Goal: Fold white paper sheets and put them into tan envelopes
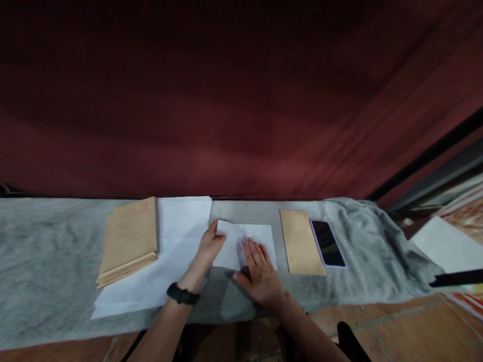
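A folded white sheet of paper (260,236) lies on the grey cloth in front of me. My left hand (210,246), with a black wristband, pinches the sheet's upper left corner, which is lifted a little. My right hand (259,271) lies flat on the sheet's lower edge with its fingers stretched out. To the left lies a stack of white paper (177,236) and on it a stack of brown envelopes (130,241). Right of the sheet a single brown envelope (301,241) lies flat.
A dark phone (327,243) lies face up beside the single envelope. The grey cloth (45,251) covers a long table that stands against a dark red curtain (226,100). White paper (449,246) lies at the far right. Tiled floor shows below.
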`<state>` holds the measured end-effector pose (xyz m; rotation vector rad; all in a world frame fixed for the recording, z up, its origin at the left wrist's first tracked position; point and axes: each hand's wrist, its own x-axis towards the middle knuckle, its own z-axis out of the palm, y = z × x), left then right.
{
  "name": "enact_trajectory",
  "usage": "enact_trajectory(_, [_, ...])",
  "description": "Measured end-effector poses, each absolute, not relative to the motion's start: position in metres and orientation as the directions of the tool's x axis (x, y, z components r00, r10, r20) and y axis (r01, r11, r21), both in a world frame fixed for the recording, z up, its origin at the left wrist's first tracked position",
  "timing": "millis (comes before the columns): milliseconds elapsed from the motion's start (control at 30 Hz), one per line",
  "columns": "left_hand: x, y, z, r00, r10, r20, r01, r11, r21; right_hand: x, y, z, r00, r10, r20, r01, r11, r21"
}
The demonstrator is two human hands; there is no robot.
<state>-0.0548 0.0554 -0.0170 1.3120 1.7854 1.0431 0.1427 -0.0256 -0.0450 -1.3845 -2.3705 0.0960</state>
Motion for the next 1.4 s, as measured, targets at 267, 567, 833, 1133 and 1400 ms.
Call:
enact_trajectory(267, [-0.049, 0.053, 0.012, -0.029, 0.922, -0.387, -0.359, 0.351, 0.864, 0.147, -0.01, -0.007, -0.233, 0.949, 0.212, 0.611, 0.313, -0.728])
enact_trajectory(567, [-0.02, 0.028, 0.005, 0.201, 0.899, -0.388, -0.418, 0.437, 0.796, 0.146, 0.007, 0.021, 0.151, 0.963, -0.225, -0.597, -0.092, -0.797])
enact_trajectory(833, [-0.052, 0.042, 0.004, 0.061, 0.949, -0.308, -0.166, 0.314, 0.935, 0.172, 0.012, 0.0, 0.247, 0.911, -0.33, -0.531, -0.158, -0.833])
enact_trajectory(1133, [-0.07, 0.065, -0.024, -0.139, 0.987, -0.08, 0.212, 0.108, 0.971, 0.206, 0.019, -0.029, 0.244, 0.958, -0.154, 0.179, -0.201, -0.963])
enact_trajectory(1400, [-0.059, 0.061, -0.029, -0.103, 0.981, 0.165, 0.775, -0.025, 0.632, 0.198, -0.004, -0.021, 0.046, 0.998, 0.035, 0.933, -0.031, -0.359])
